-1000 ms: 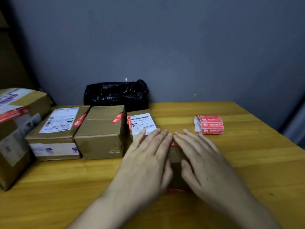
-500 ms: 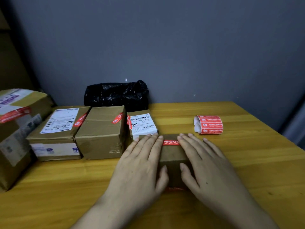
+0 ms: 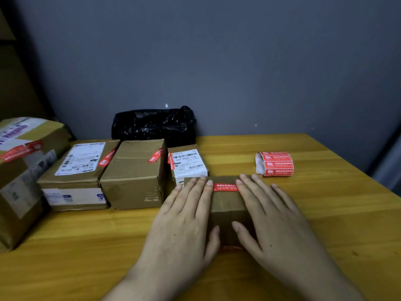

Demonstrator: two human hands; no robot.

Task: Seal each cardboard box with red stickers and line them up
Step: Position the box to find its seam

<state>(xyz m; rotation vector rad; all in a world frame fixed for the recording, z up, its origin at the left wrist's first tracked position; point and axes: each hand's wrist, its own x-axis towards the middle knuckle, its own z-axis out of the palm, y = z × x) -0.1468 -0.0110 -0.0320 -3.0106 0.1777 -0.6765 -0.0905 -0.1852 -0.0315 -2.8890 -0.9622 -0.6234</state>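
A small brown cardboard box (image 3: pixel 227 210) lies on the wooden table (image 3: pixel 325 213) in front of me, with a red sticker (image 3: pixel 225 187) across its far edge and another red strip at its near edge. My left hand (image 3: pixel 186 220) presses flat on the box's left side and my right hand (image 3: pixel 271 213) lies flat on its right side, fingers straight. A roll of red stickers (image 3: pixel 276 164) lies to the right. Behind and to the left stand several boxes bearing red stickers: a labelled small box (image 3: pixel 187 162), a plain box (image 3: pixel 134 174), a flat labelled box (image 3: pixel 80 172) and a large box (image 3: pixel 19 170).
A black plastic bag (image 3: pixel 154 124) sits against the grey wall behind the row of boxes. The table's right edge runs diagonally at the far right.
Both hands have slid apart across the box top, left hand leftward and right hand rightward, uncovering the red sticker at its far edge.
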